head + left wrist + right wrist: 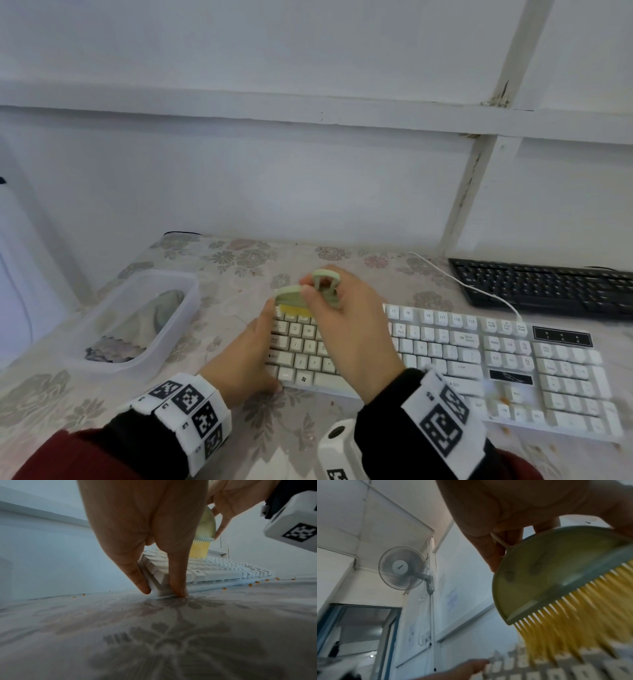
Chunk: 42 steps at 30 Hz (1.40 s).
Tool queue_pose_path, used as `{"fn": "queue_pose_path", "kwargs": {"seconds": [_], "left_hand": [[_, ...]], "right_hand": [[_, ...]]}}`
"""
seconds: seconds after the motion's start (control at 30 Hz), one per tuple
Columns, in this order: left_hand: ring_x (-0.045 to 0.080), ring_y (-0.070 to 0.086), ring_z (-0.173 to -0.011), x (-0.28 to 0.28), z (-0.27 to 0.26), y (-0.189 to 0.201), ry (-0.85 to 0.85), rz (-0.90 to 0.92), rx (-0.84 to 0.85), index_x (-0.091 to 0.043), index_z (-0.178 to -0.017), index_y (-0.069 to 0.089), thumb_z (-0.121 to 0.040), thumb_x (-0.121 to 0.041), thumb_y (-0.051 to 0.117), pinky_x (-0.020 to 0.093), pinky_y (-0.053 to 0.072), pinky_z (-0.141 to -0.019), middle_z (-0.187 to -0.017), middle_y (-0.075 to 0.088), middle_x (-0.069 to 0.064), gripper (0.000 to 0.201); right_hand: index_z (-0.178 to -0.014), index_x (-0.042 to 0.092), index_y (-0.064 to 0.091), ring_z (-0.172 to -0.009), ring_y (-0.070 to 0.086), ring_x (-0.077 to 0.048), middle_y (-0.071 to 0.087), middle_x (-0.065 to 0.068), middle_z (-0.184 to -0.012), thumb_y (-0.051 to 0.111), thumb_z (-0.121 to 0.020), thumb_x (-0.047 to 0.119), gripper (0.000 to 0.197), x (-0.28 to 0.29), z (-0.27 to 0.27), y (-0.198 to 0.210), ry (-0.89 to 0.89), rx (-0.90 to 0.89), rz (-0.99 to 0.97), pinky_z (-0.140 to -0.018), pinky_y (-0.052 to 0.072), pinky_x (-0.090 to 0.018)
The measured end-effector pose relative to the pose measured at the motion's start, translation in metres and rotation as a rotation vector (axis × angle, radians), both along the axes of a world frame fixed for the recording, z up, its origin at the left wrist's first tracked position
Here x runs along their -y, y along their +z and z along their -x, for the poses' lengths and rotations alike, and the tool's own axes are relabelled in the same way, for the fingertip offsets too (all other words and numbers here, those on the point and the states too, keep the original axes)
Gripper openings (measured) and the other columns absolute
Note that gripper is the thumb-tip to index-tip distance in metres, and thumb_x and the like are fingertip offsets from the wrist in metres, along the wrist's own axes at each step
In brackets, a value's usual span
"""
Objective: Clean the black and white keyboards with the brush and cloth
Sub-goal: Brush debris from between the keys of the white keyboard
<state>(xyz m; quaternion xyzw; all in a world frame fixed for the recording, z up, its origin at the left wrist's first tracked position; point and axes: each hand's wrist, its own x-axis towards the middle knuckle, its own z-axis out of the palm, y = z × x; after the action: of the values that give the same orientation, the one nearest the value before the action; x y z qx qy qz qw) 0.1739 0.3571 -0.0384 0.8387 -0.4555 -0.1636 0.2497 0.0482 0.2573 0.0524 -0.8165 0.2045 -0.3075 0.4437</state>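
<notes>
- We see the white keyboard (445, 356) lying flat near the front of the bench (239, 267), with its left end under our hands.
- The brush (294, 298), pale green with yellow bristles, sits over the top-left keys; the left wrist view shows the bristle tips down at the key tops, though we cannot tell how hard they press.
- Our right hand (349, 329) grips the brush, fingers curled round its body and looped handle.
- Our left hand (250, 356) steadies the keyboard's left end, with straight fingers (140, 580) against its near corner and tips down on the bench; it holds nothing.
- We judge that brushing of the white keyboard is in hand and near its start, since orange crumbs (257, 582) lie along its front edge and on its right-hand keys.
- The next move calls for sweeping the bristles along the rows towards the right while the left hand keeps the board from sliding.
- The black keyboard (548, 287) lies further back on the right, apart from the white one and untouched.
- The cloth (137, 329) lies crumpled in a clear plastic tub (181, 308) to the left, still to be used.
</notes>
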Motion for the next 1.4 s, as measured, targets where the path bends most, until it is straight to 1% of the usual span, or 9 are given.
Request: {"fn": "queue_pose_path", "kwargs": {"seconds": [0.1, 0.23, 0.43, 0.67, 0.83, 0.97, 1.07, 1.27, 1.4], "left_hand": [[0.013, 0.042, -0.122, -0.001, 0.002, 0.001, -0.002, -0.015, 0.011, -0.027, -0.145, -0.023, -0.066, -0.02, 0.078, 0.022, 0.039, -0.098, -0.145, 0.029, 0.0, 0.128], [0.013, 0.041, -0.123, -0.001, 0.002, 0.002, 0.003, -0.03, 0.004, -0.029, -0.144, -0.027, -0.068, -0.021, 0.078, 0.026, 0.039, -0.101, -0.147, 0.027, 0.0, 0.129], [0.012, 0.041, -0.122, -0.001, 0.001, 0.001, -0.004, -0.013, 0.005, -0.03, -0.144, -0.025, -0.067, -0.022, 0.078, 0.024, 0.039, -0.101, -0.146, 0.029, -0.001, 0.129], [0.011, 0.043, -0.121, -0.002, -0.002, -0.003, -0.014, 0.002, 0.001, -0.033, -0.144, -0.024, -0.066, -0.023, 0.078, 0.028, 0.041, -0.102, -0.144, 0.031, -0.003, 0.129], [0.01, 0.045, -0.117, -0.002, -0.004, -0.005, -0.024, 0.029, -0.009, -0.036, -0.144, -0.021, -0.065, -0.024, 0.077, 0.028, 0.044, -0.098, -0.139, 0.035, -0.004, 0.127], [0.008, 0.044, -0.121, -0.002, -0.005, -0.006, -0.03, 0.048, -0.009, -0.036, -0.145, -0.017, -0.064, -0.025, 0.078, 0.028, 0.043, -0.1, -0.14, 0.036, -0.007, 0.125], [0.007, 0.043, -0.12, -0.002, -0.004, -0.005, -0.036, 0.04, -0.009, -0.035, -0.145, -0.019, -0.065, -0.023, 0.077, 0.022, 0.042, -0.096, -0.14, 0.034, -0.009, 0.125], [0.007, 0.042, -0.121, -0.002, -0.001, -0.001, -0.029, 0.035, -0.024, -0.036, -0.144, -0.021, -0.066, -0.022, 0.076, 0.02, 0.04, -0.096, -0.142, 0.033, -0.008, 0.125], [0.002, 0.046, -0.112, -0.001, 0.0, 0.0, -0.032, 0.032, -0.026, -0.035, -0.144, -0.021, -0.067, -0.018, 0.076, 0.011, 0.04, -0.08, -0.137, 0.035, -0.01, 0.125]], "right_hand": [[-0.093, 0.042, 0.053, -0.096, 0.057, -0.02, 0.063, 0.012, -0.085, 0.052, -0.087, 0.041, 0.006, 0.014, 0.008, -0.004, -0.038, -0.007, -0.003, -0.092, 0.042, -0.054], [-0.089, 0.044, 0.053, -0.092, 0.057, -0.019, 0.063, 0.016, -0.076, 0.055, -0.088, 0.031, 0.014, 0.03, 0.023, 0.0, -0.116, -0.001, 0.048, -0.09, 0.042, -0.055], [-0.09, 0.038, 0.056, -0.096, 0.057, -0.021, 0.063, 0.013, -0.084, 0.051, -0.083, 0.041, 0.009, 0.016, 0.018, 0.004, -0.016, 0.023, 0.024, -0.088, 0.045, -0.052], [-0.077, 0.025, 0.064, -0.067, 0.055, -0.004, 0.062, 0.013, -0.074, 0.059, -0.09, 0.014, 0.018, 0.054, 0.053, 0.011, -0.137, -0.039, 0.044, -0.064, 0.042, -0.023], [-0.073, 0.024, 0.067, -0.072, 0.059, -0.001, 0.067, 0.017, -0.07, 0.064, -0.085, 0.009, 0.019, 0.059, 0.06, 0.019, -0.144, 0.163, -0.083, -0.072, 0.049, -0.022], [-0.071, 0.026, 0.065, -0.067, 0.058, -0.001, 0.064, 0.016, -0.067, 0.064, -0.086, 0.012, 0.02, 0.05, 0.054, 0.007, -0.085, 0.084, -0.099, -0.067, 0.048, -0.02], [-0.072, 0.026, 0.065, -0.073, 0.059, -0.004, 0.065, 0.011, -0.071, 0.063, -0.087, 0.015, 0.019, 0.058, 0.061, 0.002, -0.125, 0.049, -0.061, -0.067, 0.045, -0.015], [-0.071, 0.029, 0.063, -0.069, 0.053, -0.006, 0.061, 0.013, -0.07, 0.061, -0.087, 0.013, 0.023, 0.072, 0.084, 0.012, -0.236, -0.022, 0.033, -0.067, 0.038, -0.025], [-0.073, 0.026, 0.065, -0.067, 0.056, -0.004, 0.064, 0.011, -0.072, 0.062, -0.086, 0.012, 0.02, 0.065, 0.081, 0.021, -0.174, 0.067, -0.021, -0.062, 0.043, -0.021]]}}
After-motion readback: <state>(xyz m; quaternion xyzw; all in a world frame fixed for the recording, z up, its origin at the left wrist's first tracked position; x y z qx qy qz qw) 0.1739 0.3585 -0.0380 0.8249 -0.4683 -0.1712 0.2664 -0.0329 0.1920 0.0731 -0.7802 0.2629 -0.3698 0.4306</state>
